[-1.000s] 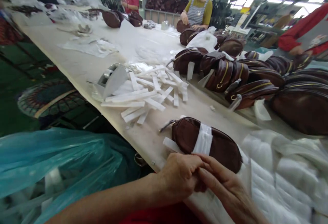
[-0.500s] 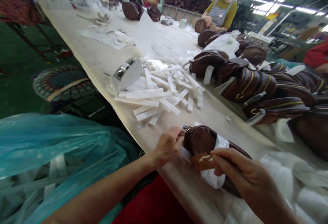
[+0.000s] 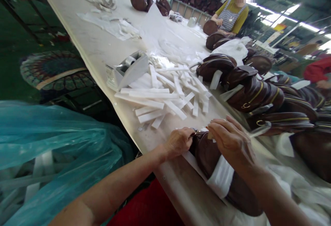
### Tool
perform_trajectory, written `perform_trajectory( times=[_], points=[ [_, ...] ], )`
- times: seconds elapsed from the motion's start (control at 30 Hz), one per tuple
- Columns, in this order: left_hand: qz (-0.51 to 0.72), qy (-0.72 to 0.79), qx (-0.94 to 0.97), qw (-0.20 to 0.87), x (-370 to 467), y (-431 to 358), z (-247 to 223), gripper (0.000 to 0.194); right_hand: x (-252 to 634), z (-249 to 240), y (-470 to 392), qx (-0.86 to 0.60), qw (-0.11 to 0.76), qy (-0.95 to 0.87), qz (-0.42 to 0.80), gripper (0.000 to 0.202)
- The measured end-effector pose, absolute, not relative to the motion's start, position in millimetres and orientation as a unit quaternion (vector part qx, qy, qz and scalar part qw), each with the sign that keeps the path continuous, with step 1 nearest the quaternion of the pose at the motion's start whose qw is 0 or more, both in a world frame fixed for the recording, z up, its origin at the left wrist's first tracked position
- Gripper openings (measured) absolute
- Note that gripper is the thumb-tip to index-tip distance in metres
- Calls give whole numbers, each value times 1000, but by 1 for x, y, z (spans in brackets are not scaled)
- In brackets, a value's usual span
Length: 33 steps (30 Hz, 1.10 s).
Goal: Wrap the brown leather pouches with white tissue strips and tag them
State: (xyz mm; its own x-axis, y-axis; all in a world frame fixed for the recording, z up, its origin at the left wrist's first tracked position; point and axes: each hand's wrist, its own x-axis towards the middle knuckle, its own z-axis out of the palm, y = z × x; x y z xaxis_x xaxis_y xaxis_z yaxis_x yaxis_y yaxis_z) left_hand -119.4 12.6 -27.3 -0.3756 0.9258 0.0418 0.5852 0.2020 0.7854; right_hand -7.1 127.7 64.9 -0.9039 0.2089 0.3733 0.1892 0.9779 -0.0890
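Observation:
A dark brown leather bag [image 3: 207,155] lies on its side at the table's near edge, with a band of white foam sheet [image 3: 222,177] around its middle. My left hand [image 3: 179,142] is closed on the bag's far end, beside a small metal fitting. Over the bag's top, my right hand [image 3: 231,143] has its fingers long and close together, the thumb hidden. A bit of a brown tag [image 3: 210,135] shows under its fingertips; most of it is covered.
White foam strips [image 3: 160,96] lie heaped beyond the bag, beside a tape dispenser [image 3: 129,69]. More brown bags [image 3: 258,95] are piled on the right. A teal plastic sack [image 3: 64,140] stands at left. A co-worker in a checked apron [image 3: 230,16] handles a bag across the table [image 3: 103,57].
My right hand has moved up and away from me over the bag, carrying the brown tag toward its far end. The left hand keeps its grip, slightly further right in view.

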Motion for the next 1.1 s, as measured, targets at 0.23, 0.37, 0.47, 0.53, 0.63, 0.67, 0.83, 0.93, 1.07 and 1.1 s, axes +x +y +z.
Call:
perform_trajectory(
  times=[0.23, 0.37, 0.47, 0.53, 0.63, 0.67, 0.83, 0.93, 1.07, 1.1],
  points=[
    [385, 745, 492, 236, -121, 18, -34, 18, -25, 32, 147, -82, 178, -980, 18, 22],
    [391, 764, 452, 242, -120, 19, -35, 19, -29, 24, 149, -97, 120, -984, 87, 25],
    [399, 766, 441, 244, -119, 19, -36, 27, -31, 22, 152, -113, 79, -982, 130, 24],
    [405, 760, 445, 245, -120, 20, -37, 29, -31, 22, 155, -118, 57, -978, 160, 23],
    [410, 751, 455, 247, -120, 20, -36, 29, -32, 26, 160, -114, 24, -973, 198, 23],
    [410, 748, 459, 249, -121, 20, -36, 29, -32, 27, 161, -114, 14, -972, 207, 23],
    [399, 742, 473, 258, -122, 20, -35, 25, -34, 32, 166, -116, -20, -967, 228, 23],
    [389, 744, 478, 260, -122, 20, -35, 21, -37, 31, 166, -119, -30, -966, 228, 23],
    [378, 752, 473, 261, -122, 22, -35, 17, -41, 28, 166, -129, -39, -965, 226, 22],
    [375, 754, 471, 262, -122, 22, -35, 16, -42, 26, 167, -129, -43, -965, 223, 21]
  ],
)
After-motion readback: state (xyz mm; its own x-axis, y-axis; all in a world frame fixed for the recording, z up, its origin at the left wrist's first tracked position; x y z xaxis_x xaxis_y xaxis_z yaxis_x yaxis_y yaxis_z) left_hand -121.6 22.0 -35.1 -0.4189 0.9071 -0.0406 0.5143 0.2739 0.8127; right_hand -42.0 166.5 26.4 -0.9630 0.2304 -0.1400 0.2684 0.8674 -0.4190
